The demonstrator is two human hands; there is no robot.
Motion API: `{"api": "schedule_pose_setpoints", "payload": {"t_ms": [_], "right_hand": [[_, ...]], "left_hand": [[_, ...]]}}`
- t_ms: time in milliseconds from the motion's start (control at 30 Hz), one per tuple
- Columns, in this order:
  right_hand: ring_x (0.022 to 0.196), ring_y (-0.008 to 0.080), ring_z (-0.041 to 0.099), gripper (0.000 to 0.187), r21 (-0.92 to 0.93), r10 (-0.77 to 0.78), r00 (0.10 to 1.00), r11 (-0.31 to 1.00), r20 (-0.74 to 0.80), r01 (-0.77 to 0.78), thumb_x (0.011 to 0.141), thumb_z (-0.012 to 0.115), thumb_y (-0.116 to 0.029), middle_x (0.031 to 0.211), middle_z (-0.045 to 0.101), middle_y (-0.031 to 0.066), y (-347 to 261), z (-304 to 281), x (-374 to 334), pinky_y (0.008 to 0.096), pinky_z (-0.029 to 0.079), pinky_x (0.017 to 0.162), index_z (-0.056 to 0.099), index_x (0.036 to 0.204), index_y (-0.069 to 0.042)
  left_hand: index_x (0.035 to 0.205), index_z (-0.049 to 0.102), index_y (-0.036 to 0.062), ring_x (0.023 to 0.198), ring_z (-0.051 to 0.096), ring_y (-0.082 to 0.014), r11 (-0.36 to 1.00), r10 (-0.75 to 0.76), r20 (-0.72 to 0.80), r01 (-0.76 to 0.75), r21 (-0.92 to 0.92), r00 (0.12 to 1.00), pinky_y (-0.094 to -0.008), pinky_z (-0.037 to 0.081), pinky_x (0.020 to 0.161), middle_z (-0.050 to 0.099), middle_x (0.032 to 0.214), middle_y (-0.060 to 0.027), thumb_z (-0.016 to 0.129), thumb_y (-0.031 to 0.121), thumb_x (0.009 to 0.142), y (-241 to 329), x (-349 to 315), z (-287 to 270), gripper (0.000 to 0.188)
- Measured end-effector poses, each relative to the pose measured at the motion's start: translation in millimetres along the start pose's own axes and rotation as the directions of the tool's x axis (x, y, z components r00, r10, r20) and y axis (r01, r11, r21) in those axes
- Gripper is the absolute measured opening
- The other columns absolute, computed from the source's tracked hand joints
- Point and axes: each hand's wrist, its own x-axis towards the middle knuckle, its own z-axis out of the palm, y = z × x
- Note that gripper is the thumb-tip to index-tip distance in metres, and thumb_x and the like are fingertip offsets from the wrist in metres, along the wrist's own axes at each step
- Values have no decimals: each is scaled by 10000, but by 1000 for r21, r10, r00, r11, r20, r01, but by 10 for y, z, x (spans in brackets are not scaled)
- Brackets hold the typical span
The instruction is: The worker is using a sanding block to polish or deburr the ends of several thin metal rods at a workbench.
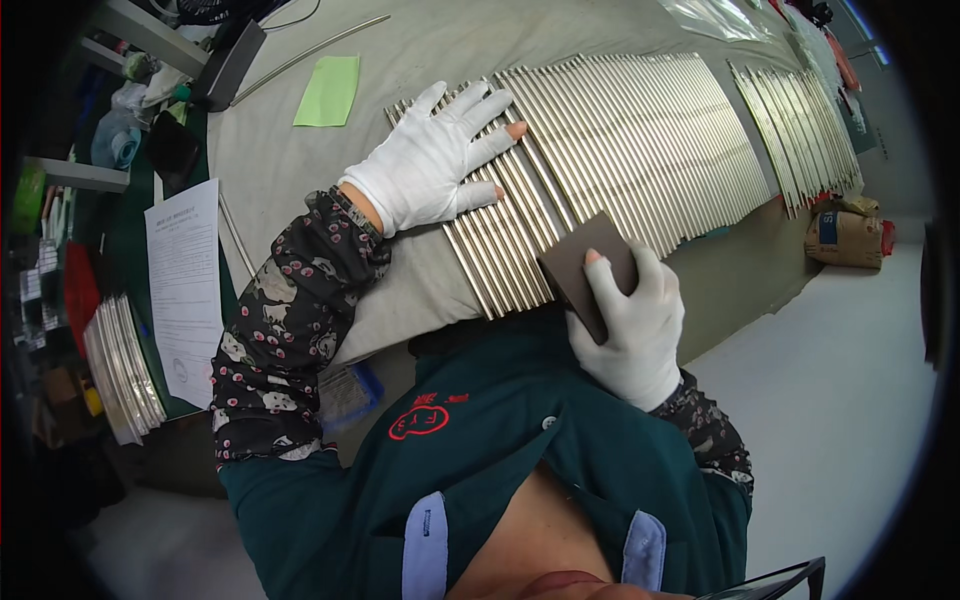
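Note:
My left hand (425,170), in a white glove with some fingertips bare, lies spread and flat on a narrow row of shiny metal rods (510,255). My right hand (640,325), gloved in white too, grips a dark brown sanding block (588,265). The block is at the near ends of the rods, beside that narrow row; whether it presses on them I cannot tell. A thin gap parts this row from a much wider row of metal rods (640,140) lying side by side to the right.
Another bundle of rods (795,130) lies at the far right of the cloth-covered table (390,290). A green paper (328,92) and a long thin rod (320,48) are at the back left. A printed sheet (185,290) lies left; a brown bag (848,238) stands right.

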Motion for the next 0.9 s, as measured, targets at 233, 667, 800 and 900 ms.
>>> {"api": "schedule_pose_setpoints", "payload": {"t_ms": [233, 667, 800, 900], "right_hand": [[912, 328, 552, 561, 29, -1, 998, 1000, -67, 3, 646, 774, -238, 1160, 485, 210, -18, 102, 236, 415, 487, 705, 602, 1170, -133], [1005, 353, 515, 607, 48, 60, 993, 997, -102, -55, 580, 776, -171, 1212, 483, 211, 89, -30, -137, 437, 466, 825, 612, 1163, -142], [974, 351, 527, 602, 28, 68, 995, 997, -78, -66, 604, 774, -196, 1176, 488, 212, 55, 140, 197, 435, 479, 787, 603, 1180, -144], [959, 360, 539, 574, 23, 73, 996, 997, -51, -72, 630, 765, -211, 1177, 485, 227, 27, 119, 238, 438, 486, 762, 604, 1176, -136]], "left_hand": [[1417, 444, 137, 1394, 321, -333, 1000, 18, -97, -16, 24, 995, -517, 235, 1138, 371, 1486, -173, 511, 518, 895, -3, 25, 39, 650], [1462, 363, 134, 1406, 284, -370, 999, -11, 7, 11, -31, 1000, -542, 214, 1142, 290, 1531, -183, 551, 451, 874, 33, 55, -35, 694], [1470, 353, 138, 1400, 296, -371, 1000, -16, 7, 16, -4, 1000, -543, 222, 1140, 299, 1527, -183, 564, 448, 866, 62, 95, -18, 711], [1465, 361, 137, 1395, 305, -370, 1000, -14, -2, 14, -16, 1000, -544, 226, 1138, 309, 1520, -184, 568, 447, 863, 32, 63, -1, 708]]}}
